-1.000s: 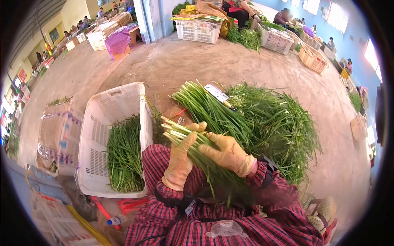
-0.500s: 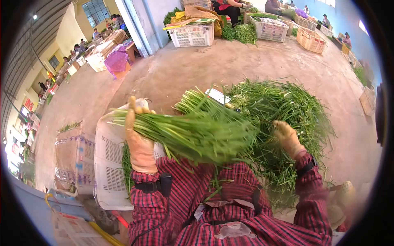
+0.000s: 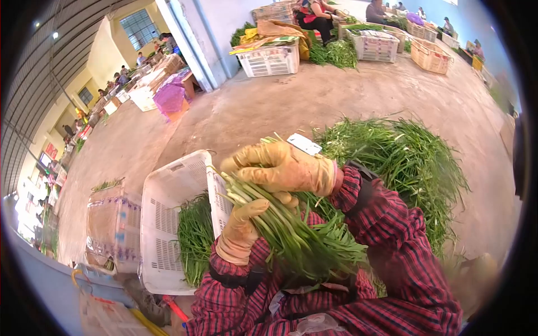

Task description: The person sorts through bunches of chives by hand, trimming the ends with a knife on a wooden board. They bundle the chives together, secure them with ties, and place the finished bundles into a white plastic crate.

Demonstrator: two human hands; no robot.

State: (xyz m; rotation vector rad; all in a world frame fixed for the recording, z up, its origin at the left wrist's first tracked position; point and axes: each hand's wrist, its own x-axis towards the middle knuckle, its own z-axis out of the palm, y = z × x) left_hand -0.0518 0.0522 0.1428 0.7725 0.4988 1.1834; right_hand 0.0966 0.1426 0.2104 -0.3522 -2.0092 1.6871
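A bunch of long green leafy stalks (image 3: 297, 238) lies across my lap, its pale ends up and to the left. My left hand (image 3: 242, 231), in a yellowish glove, is wrapped round the bunch near those ends. Over the pale ends, from above, lies my right hand (image 3: 283, 167), gloved too, with bent fingers that are apart; its fingertips reach past the stalk ends. Beyond my right arm a large loose heap of the same greens (image 3: 398, 159) is spread on the floor.
At my left stands a white plastic crate (image 3: 162, 235) with greens inside, beside a wrapped box (image 3: 106, 227). A white flat object (image 3: 304, 144) is by the heap. Farther back are crates (image 3: 272, 60), a purple cloth (image 3: 171, 95) and a seated person (image 3: 318, 17).
My right hand has come from the heap across to the pale ends. The bunch, held nearly level before, now slants down to the right, and my left hand is lower and nearer my body.
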